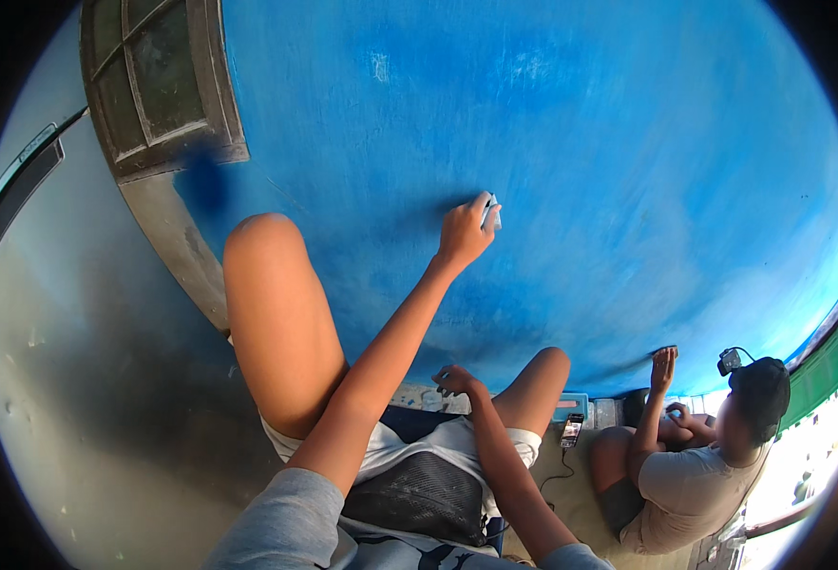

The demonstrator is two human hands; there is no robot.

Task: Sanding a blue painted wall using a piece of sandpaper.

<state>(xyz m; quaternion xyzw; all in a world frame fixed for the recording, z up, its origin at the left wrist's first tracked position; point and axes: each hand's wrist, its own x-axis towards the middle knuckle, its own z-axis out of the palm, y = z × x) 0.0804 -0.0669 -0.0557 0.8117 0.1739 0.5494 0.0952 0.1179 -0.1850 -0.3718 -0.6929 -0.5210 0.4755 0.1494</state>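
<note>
My left hand [467,231] is raised to a blue painted wall [604,164]. Between its thumb and fingers is a small pale grey pad [497,214], pressed flat against the paint. It looks like folded sandpaper, though a cloth cannot be ruled out. Lower down, beside my bent right leg, my right hand [456,381] hangs with loosely curled, parted fingers and nothing seen in it. White scuffed patches [379,66] mark the upper part of the wall. A black mesh bag [419,499] lies on my lap.
A wooden-framed window [166,78] is at upper left. To my right a seated person [704,463] in a cap also has a hand on the wall. On the floor between us, a phone [571,430] trails a cable [565,472] near a blue tray [574,407].
</note>
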